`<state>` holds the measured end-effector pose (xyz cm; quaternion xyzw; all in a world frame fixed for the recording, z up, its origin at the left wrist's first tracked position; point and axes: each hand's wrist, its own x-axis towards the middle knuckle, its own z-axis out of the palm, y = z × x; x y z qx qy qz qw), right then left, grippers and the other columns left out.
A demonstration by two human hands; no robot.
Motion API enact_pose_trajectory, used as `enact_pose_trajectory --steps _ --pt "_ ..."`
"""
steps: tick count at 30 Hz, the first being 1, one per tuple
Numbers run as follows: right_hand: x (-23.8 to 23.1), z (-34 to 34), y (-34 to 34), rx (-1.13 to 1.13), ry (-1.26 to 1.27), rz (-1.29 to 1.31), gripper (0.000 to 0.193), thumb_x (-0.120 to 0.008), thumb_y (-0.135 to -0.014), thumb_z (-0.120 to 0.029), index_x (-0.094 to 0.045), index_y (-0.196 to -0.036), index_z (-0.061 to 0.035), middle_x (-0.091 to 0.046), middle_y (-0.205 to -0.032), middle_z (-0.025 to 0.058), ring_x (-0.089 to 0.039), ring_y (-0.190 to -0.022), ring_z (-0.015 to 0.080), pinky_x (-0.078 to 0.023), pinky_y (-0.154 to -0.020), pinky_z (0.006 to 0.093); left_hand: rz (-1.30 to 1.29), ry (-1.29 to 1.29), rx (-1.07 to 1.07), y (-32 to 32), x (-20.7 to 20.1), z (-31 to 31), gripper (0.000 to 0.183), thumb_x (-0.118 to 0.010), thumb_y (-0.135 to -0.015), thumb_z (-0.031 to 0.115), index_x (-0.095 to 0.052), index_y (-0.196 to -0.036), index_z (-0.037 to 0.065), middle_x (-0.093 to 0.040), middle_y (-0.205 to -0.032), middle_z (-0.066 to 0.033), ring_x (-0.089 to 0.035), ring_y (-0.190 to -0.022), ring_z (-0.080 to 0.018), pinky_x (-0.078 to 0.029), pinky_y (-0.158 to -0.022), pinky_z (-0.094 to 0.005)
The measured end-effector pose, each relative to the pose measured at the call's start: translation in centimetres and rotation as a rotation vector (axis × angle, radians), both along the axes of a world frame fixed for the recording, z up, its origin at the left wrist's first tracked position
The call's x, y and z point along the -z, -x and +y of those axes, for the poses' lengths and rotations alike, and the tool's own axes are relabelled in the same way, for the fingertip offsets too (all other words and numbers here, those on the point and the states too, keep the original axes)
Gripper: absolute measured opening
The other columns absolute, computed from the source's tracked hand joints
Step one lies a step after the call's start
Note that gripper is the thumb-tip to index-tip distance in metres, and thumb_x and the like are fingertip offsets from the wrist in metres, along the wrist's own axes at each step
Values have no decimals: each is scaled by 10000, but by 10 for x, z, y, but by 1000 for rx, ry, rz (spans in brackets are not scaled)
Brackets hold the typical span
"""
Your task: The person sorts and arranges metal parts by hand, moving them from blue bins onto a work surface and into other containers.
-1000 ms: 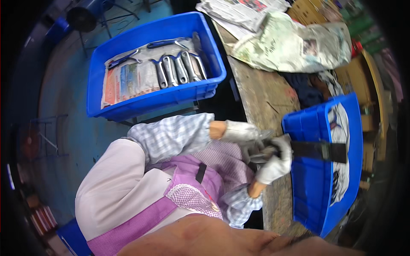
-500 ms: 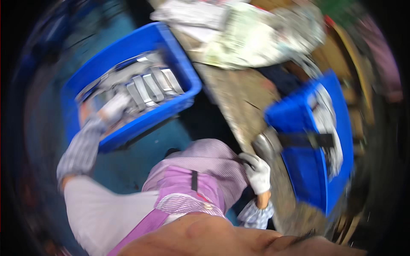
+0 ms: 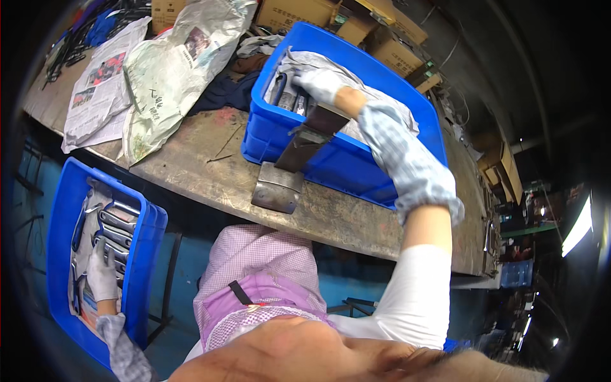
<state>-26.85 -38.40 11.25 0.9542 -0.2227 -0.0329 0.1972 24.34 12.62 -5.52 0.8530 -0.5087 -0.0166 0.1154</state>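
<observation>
My left hand (image 3: 102, 274), in a white glove with grey fingertips, reaches into a blue bin (image 3: 153, 254) at the lower left. Its fingers are apart and lie over shiny metal hand tools (image 3: 118, 232) that look like wrenches. My right hand (image 3: 321, 84), also gloved, is inside a second blue bin (image 3: 382, 181) on the workbench. Its fingertips are by several metal tools (image 3: 287, 100) at that bin's left end; whether they grip one is unclear. Crumpled pale cloth (image 3: 363, 83) lines this bin, partly under my right hand.
On the worn workbench (image 3: 216, 146), a dark metal stand (image 3: 302, 149) with a curved block (image 3: 278, 186) rises before the right bin. Printed sheets (image 3: 105, 95) and a crumpled pale sack (image 3: 168, 83) lie to the left. Cardboard boxes (image 3: 394, 51) stand behind.
The view has swung toward the workbench. My right hand has gone from the bench edge up into the bin on the bench. My left hand is still in the lower bin.
</observation>
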Motion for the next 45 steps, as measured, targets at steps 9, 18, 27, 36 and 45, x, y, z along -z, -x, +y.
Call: enact_pose_trajectory --steps 9,18,27,36,45 --pt "-114 128 54 309 -59 -1022 172 -633 -905 -96 -743 -1025 -41 -751 -921 118 -711 -758 196 -564 -694 328 96 483 570 164 -72 -89 272 -727 -863 34 -706 -1134 35 -717 -1088 -140 -694 -967 -326 -553 -851 -411" --pt "47 284 -18 762 -938 -1426 154 -726 -894 -61 -703 -1030 8 -727 -807 64 -653 -606 146 -503 -598 285 491 476 709 259 -22 -140 211 -723 -870 45 -720 -1080 23 -742 -1028 -122 -723 -904 -286 -575 -780 -351" --pt "84 264 -26 595 -631 -1219 195 -689 -867 -132 -702 -1038 -39 -738 -897 180 -731 -833 324 -573 -729 402 135 501 749 279 -17 -173 199 -709 -885 121 -751 -1076 86 -730 -1001 -64 -719 -851 -233 -573 -710 -334" --pt "134 310 34 621 -574 -1210 349 -830 -778 -201 -746 -1099 -93 -716 -1068 116 -698 -964 251 -556 -902 357 454 129 346 319 -24 -211 684 -741 -706 747 -703 -836 77 -730 -799 -111 -724 -812 -300 -559 -755 -418" --pt "155 313 28 630 -406 -1249 389 -861 -711 -395 -760 -956 -110 -692 -1065 159 -685 -955 335 -559 -835 421 414 -26 408 314 -23 -217 761 -719 -718 770 -724 -987 59 -746 -841 -99 -738 -839 -263 -562 -798 -392"
